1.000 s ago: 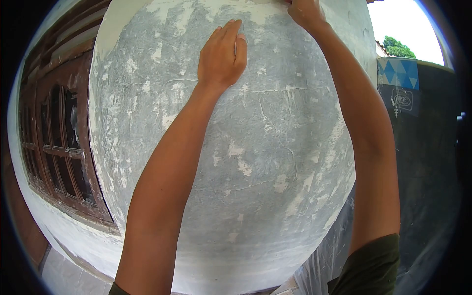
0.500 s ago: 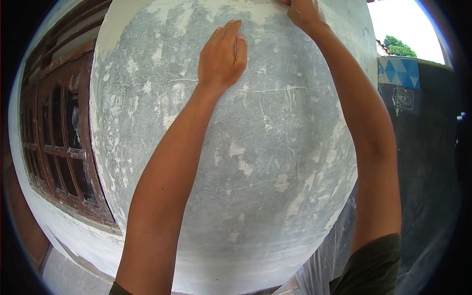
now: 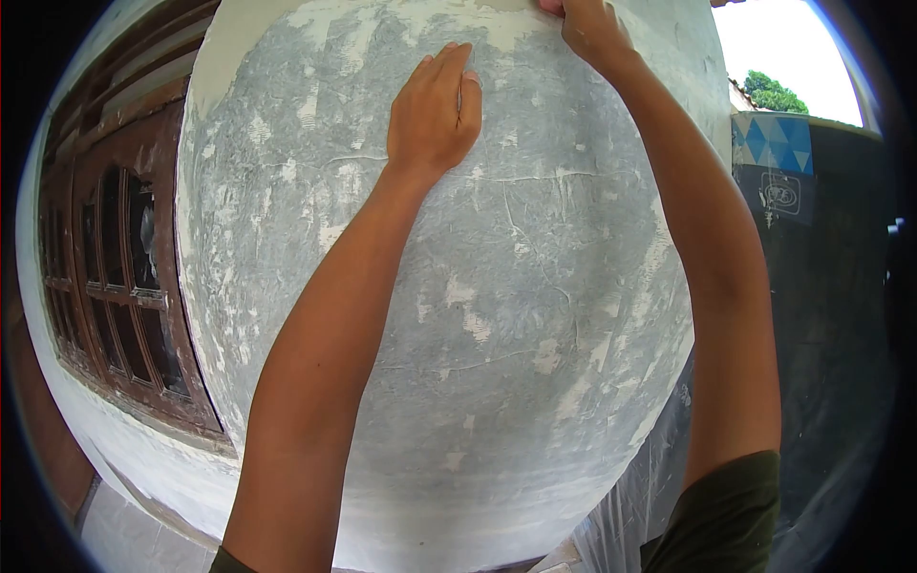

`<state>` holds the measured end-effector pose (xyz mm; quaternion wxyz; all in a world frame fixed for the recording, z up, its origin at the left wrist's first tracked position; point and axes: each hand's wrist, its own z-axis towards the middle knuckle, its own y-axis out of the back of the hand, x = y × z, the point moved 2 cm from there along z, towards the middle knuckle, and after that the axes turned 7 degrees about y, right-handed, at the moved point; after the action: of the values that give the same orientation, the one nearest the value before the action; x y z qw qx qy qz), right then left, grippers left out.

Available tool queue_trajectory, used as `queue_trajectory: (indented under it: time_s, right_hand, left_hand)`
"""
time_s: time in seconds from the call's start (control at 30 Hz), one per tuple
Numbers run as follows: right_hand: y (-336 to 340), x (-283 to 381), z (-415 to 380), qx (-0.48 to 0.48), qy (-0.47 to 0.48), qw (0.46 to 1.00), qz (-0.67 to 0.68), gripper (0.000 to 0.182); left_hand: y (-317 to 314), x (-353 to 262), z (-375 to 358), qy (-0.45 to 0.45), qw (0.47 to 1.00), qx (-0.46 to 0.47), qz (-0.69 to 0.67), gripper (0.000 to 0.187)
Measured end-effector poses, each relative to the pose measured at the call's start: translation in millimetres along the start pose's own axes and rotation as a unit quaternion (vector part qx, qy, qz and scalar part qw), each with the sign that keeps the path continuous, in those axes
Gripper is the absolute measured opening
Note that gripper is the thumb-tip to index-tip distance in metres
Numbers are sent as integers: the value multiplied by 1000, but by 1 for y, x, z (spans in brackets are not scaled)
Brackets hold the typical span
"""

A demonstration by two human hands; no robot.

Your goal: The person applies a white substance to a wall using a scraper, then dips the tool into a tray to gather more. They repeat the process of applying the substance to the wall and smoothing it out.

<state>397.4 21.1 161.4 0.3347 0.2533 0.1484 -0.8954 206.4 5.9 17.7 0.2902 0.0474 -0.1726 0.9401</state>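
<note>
My left hand (image 3: 435, 110) rests against a grey wall (image 3: 497, 248) patched with white filler or old paint. Its fingers stretch upward, close together, with the thumb beside them, and I see nothing held in it. Higher up, my right hand (image 3: 594, 33) reaches to the top edge of the head view near the wall's smoother cream coat (image 3: 224, 57). Its fingers look curled, but they are partly cut off by the frame, so whatever they hold is hidden.
A brown wooden window (image 3: 124, 258) with small panes is set into the wall at left. On the right hangs a dark sheet (image 3: 821, 315) with a blue-and-white triangle pattern (image 3: 774, 141). Clear plastic sheeting (image 3: 630, 501) lies low at right. A green tree (image 3: 774, 93) shows beyond.
Both hands sit nearly where they were. Each shows only a very slight shift in the view, and the wall looks the same.
</note>
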Motion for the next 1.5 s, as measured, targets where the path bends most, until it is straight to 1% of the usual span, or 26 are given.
queue_trajectory:
  time_s: [0.03,0.1,0.23,0.27,0.3,0.4,0.47,0.57,0.63,0.67,0.7,0.77,0.83,0.9,0.93,0.97,1.0,1.03,1.17,1.23,1.27,1.3,1.4,1.43,1.47,1.5]
  right_hand:
    - [-3,6,-11,1,-1,1000,0,20]
    - [-8,22,-31,133,-44,980,-139,20]
    - [8,41,-29,91,12,991,-97,19]
    - [9,32,-17,32,-52,997,-47,38]
    - [10,23,-4,-27,-112,993,5,69]
    - [3,3,9,18,-136,990,1,60]
    - [3,15,3,83,-115,990,23,44]
    - [3,60,-26,118,-77,990,21,37]
    - [-3,70,-40,22,-51,993,102,38]
    - [-4,69,-33,2,-20,995,94,46]
    - [-1,63,-24,3,-22,995,93,46]
    - [8,40,0,26,-138,990,16,57]
    - [5,18,15,-1,-163,986,19,62]
    - [-7,-4,16,-8,-136,991,-8,63]
    - [-16,-11,8,-6,-25,999,19,64]
    - [-16,-2,2,-7,-24,1000,19,64]
    - [-19,8,-10,38,-19,997,-60,36]
    - [-18,23,-20,82,-13,987,-139,16]
    - [-3,60,-32,105,7,990,-94,17]
    - [1,45,-14,13,11,1000,10,18]
    - [4,37,0,-26,21,999,-15,17]
    - [4,25,9,-40,-127,991,12,63]
    - [-3,0,11,-29,-127,991,-9,62]
    - [-3,7,3,-3,-68,997,-32,35]
    - [-7,11,-5,26,-10,998,-56,17]
    - [-17,4,-15,65,-10,988,-138,15]
  left_hand:
    - [-1,1,0,0,1000,-3,2,39]
    - [-1,0,0,-2,1000,-8,3,39]
    - [-1,0,0,-6,1000,-12,10,39]
    - [-2,1,0,-8,1000,-13,8,39]
    - [-2,1,1,-7,1000,-14,9,39]
    - [-2,1,-1,-17,1000,-16,11,38]
    - [-1,0,0,-14,1000,-19,6,37]
    - [-2,3,0,1,1000,-2,-9,39]
    - [-2,2,0,3,1000,-1,-6,39]
    - [-2,2,0,6,1000,-2,1,39]
    - [-2,1,-1,6,1000,0,0,39]
    - [-1,0,-1,-11,1000,-19,9,38]
    - [-2,1,0,-14,1000,-22,10,38]
    - [-2,1,-1,-19,1000,-19,12,38]
    - [-2,0,-1,-14,1000,-16,13,38]
    - [-1,0,-1,-8,1000,-15,13,38]
    - [0,0,-1,-7,1000,-15,14,38]
    - [0,-1,-1,-7,1000,-16,8,38]
    - [-1,0,0,-11,1000,-18,14,38]
    - [-2,-1,-1,-12,1000,-17,9,38]
    - [-1,1,-1,-12,1000,-18,7,38]
    - [-1,2,-1,-11,1000,-19,10,38]
    - [-3,5,-1,-9,1000,-1,7,39]
    - [-3,6,0,-7,1000,-1,7,40]
    - [-3,5,-1,-4,1000,1,6,40]
    - [-2,4,-2,-3,1000,1,5,40]
